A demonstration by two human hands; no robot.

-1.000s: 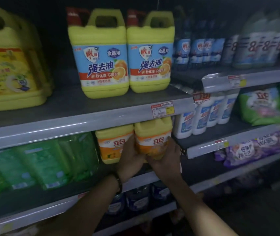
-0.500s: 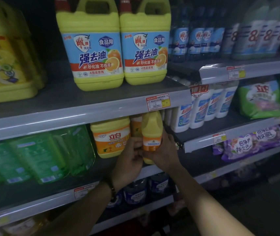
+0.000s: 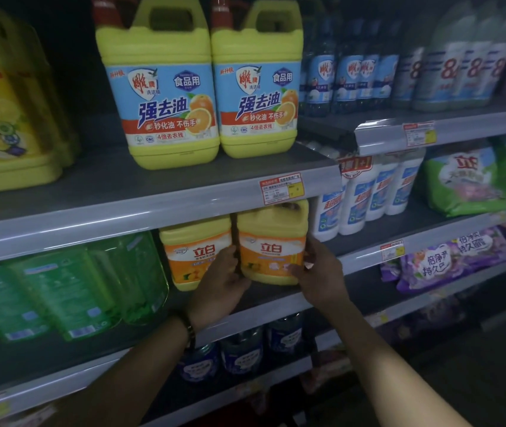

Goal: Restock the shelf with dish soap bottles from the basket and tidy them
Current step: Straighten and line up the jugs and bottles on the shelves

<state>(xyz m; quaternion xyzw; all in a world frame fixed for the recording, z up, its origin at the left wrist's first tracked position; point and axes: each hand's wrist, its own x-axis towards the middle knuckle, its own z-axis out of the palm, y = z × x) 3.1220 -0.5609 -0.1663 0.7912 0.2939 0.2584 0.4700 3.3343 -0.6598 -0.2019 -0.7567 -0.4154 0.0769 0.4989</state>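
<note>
Two yellow dish soap bottles with orange labels stand side by side on the middle shelf (image 3: 276, 306). The right bottle (image 3: 271, 241) faces front, and both my hands hold it. My left hand (image 3: 222, 285) grips its lower left side, with the thumb between the two bottles. My right hand (image 3: 319, 272) grips its lower right corner. The left bottle (image 3: 196, 251) stands untouched just beside my left hand. The basket is out of view.
Two large yellow-green jugs (image 3: 159, 87) stand on the upper shelf (image 3: 122, 217), whose front edge overhangs the bottles' tops. Green refill pouches (image 3: 61, 288) fill the middle shelf's left side. White bottles (image 3: 365, 195) stand on the shelf to the right. Dark bottles (image 3: 242, 355) sit below.
The bottle was turned side-on half a second ago. Now its orange label faces front and it stands next to the other bottle, with both hands still holding it.
</note>
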